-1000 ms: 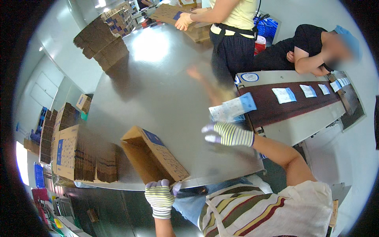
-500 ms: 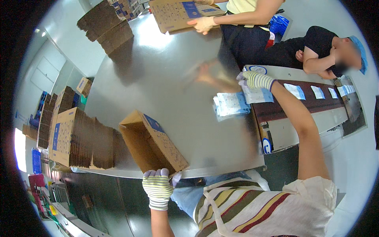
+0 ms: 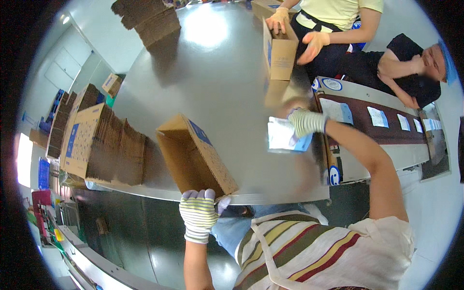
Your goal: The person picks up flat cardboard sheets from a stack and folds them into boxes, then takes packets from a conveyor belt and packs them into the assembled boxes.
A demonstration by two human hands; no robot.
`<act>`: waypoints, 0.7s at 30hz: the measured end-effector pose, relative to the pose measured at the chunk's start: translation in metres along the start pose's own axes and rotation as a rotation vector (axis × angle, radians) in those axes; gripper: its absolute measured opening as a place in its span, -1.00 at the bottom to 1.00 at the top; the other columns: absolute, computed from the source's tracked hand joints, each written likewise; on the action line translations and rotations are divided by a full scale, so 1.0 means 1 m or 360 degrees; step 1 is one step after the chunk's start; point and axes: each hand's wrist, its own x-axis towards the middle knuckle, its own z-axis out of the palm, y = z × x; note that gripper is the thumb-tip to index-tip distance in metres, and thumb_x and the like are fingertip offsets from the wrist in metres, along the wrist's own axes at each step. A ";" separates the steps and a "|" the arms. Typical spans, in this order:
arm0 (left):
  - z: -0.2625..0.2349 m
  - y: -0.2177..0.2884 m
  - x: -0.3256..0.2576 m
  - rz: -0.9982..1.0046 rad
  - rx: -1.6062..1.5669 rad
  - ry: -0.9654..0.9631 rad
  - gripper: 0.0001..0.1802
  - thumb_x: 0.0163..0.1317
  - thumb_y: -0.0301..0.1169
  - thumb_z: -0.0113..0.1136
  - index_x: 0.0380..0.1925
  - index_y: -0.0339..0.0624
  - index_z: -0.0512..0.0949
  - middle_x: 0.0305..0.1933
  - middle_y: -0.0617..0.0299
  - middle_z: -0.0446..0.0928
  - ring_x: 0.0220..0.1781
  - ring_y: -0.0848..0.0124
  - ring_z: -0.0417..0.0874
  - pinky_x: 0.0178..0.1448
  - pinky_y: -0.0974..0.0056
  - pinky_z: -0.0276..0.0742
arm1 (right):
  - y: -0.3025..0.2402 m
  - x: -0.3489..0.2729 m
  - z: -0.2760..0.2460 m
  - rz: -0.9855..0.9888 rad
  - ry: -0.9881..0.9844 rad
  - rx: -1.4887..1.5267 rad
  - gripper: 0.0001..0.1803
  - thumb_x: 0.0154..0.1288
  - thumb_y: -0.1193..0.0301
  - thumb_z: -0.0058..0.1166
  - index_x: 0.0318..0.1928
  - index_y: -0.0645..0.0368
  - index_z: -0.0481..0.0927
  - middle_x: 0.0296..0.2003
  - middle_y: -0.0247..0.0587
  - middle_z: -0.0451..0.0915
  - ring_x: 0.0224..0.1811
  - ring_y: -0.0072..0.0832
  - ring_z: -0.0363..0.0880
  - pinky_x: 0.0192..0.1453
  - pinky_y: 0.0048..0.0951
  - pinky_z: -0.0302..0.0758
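Observation:
At the table's near edge stands an open, empty-looking cardboard box (image 3: 212,157), tilted toward me with its opening facing left. My left hand (image 3: 199,216) grips its near rim, fingers over the edge and thumb on the outside. A striped glove with purple fingertips covers each hand. My right hand (image 3: 307,123) is closed on a small pile of white-and-blue packets (image 3: 279,136) at the right side of the table, beside the conveyor's end. Its fingertips are slightly blurred against the packets.
A conveyor (image 3: 360,126) carries several more packets (image 3: 337,111) on its dark belt. Stacks of flattened cartons (image 3: 108,145) stand on the left and far left. Across the metal table (image 3: 212,77), a gloved co-worker handles another box (image 3: 282,60); a second person sits beside the conveyor.
My right hand has moved left from the conveyor's end onto the pile, bringing a packet along. My left hand keeps its hold on the box. The co-worker's flat carton is replaced by an upright box.

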 end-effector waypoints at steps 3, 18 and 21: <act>0.009 0.001 0.003 0.0083 0.0015 0.0042 -0.58 -0.04 0.04 0.27 -0.55 -0.02 0.40 -0.66 0.21 0.44 -0.52 0.17 0.51 -0.28 0.12 0.37 | -0.055 -0.036 0.054 -0.0251 0.0770 -0.0254 -0.28 -0.14 0.04 0.27 -0.02 0.27 0.45 -0.02 0.07 0.45 0.07 -0.13 0.42 0.13 -0.12 0.35; 0.000 0.009 0.013 0.0408 -0.0101 0.0068 -0.63 0.15 -0.37 0.08 0.00 0.06 0.46 -0.50 0.24 0.52 -0.56 0.29 0.55 -0.35 0.18 0.51 | -0.206 -0.035 -0.073 -0.1341 0.1540 0.1457 -0.57 0.18 0.16 0.13 0.04 0.01 0.55 0.05 -0.18 0.53 0.13 -0.31 0.46 0.25 -0.27 0.35; -0.005 0.009 0.004 0.0361 0.0042 -0.0099 -0.59 0.14 -0.38 0.07 0.05 0.00 0.45 -0.51 0.23 0.51 -0.52 0.34 0.56 -0.34 0.21 0.52 | -0.215 -0.005 -0.060 -0.1304 0.1130 0.1569 -0.53 0.23 0.12 0.03 0.07 0.10 0.50 0.01 -0.12 0.54 0.10 -0.28 0.47 0.26 -0.27 0.30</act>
